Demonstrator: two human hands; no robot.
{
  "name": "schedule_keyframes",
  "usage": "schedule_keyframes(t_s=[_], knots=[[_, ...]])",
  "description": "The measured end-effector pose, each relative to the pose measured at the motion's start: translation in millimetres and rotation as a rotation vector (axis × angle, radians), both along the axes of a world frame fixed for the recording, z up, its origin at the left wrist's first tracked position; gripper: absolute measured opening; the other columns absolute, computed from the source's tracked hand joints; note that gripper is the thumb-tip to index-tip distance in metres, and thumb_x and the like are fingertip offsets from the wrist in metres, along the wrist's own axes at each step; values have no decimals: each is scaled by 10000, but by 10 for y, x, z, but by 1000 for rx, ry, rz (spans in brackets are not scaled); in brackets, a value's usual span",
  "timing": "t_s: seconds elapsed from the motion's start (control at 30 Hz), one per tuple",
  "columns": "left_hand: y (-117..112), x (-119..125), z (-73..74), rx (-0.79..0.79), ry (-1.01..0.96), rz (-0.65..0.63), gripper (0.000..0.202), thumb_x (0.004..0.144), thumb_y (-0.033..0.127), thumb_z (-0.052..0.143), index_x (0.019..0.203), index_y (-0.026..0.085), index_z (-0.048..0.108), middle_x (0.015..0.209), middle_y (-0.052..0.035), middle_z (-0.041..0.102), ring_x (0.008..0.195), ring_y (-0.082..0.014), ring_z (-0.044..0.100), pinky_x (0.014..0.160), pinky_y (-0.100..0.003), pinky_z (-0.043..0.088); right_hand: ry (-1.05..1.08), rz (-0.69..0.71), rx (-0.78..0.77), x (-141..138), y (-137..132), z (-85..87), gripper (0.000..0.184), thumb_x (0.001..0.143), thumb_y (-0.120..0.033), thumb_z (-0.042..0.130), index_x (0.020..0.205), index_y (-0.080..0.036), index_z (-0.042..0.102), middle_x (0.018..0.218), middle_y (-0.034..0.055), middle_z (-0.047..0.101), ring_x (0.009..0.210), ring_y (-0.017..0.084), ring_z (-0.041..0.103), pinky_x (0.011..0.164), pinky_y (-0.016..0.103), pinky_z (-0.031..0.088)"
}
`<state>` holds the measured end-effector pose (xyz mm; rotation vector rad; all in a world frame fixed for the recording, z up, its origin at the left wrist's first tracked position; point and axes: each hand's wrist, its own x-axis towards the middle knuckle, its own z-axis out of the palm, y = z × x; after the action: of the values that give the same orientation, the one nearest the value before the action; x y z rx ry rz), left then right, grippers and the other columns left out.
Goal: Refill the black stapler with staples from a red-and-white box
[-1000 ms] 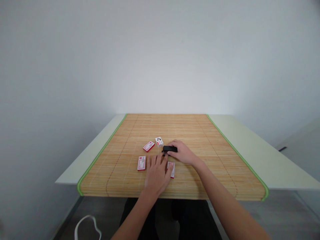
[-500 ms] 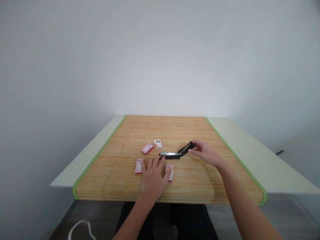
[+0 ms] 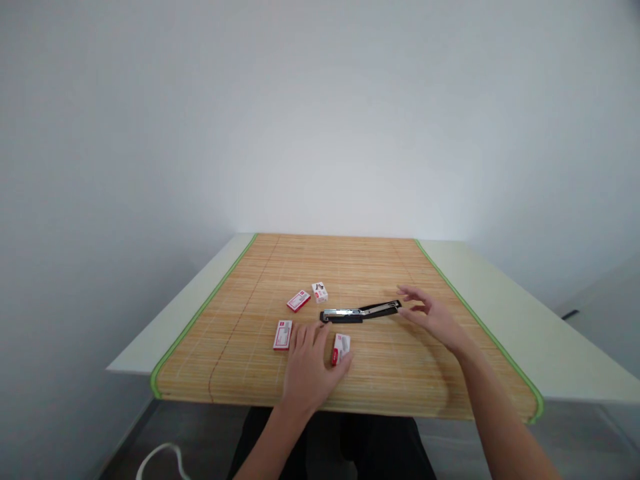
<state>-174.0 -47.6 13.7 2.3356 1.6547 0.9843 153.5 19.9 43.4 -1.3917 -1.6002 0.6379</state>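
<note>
unfolded stapler (image 3: pixel 356 315) on mat (image 3: pixel 390 367); left hand (image 3: pixel 307 365), right hand (image 3: pixel 439 323) near ends

On the mat (image 3: pixel 400 380), an apparent stapler (image 3: pixel 353 315) lies behind a box (image 3: pixel 342 346).

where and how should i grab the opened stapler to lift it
Probably by the base of the stapler, from above, thumb and fingers pinching its two long sides near where the cover joins. The base lies low and narrow on the bamboo mat, while the cover, folded out to the right, looks hinged and might swing.
</note>
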Motion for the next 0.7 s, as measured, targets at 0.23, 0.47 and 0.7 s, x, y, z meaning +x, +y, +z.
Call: schedule_keyframes(t_s=[0.23,0.47,0.7], knots=[[-130,-132,-2,-98,20,-61,178,864,331,673,1024,276,619,1063,-58,630,1042,-297,577,953,-469,455,-197,55,69,-512,-423,99,279,940,-485,611,1086,-276,723,884,60,704,761,221,618,668,358,505],[-36,-57,11,-107,35,-73,360,813,407,733,1128,284,610,1110,-63,625,1084,-318,563,946,-471,427,-341,225,25,-971,-532,-256,284,894,-371,695,1166,-292,706,1008,55,668,941,254,624,867,400,510],[100,-127,17,-166,1,-202,315,820,236,690,1123,303,639,1128,-37,626,1079,-266,583,937,-407,456,-322,218,52,-1029,-568,-305,141,904,-372,691,1004,-277,718,932,40,648,914,246,609,832,386,496]])
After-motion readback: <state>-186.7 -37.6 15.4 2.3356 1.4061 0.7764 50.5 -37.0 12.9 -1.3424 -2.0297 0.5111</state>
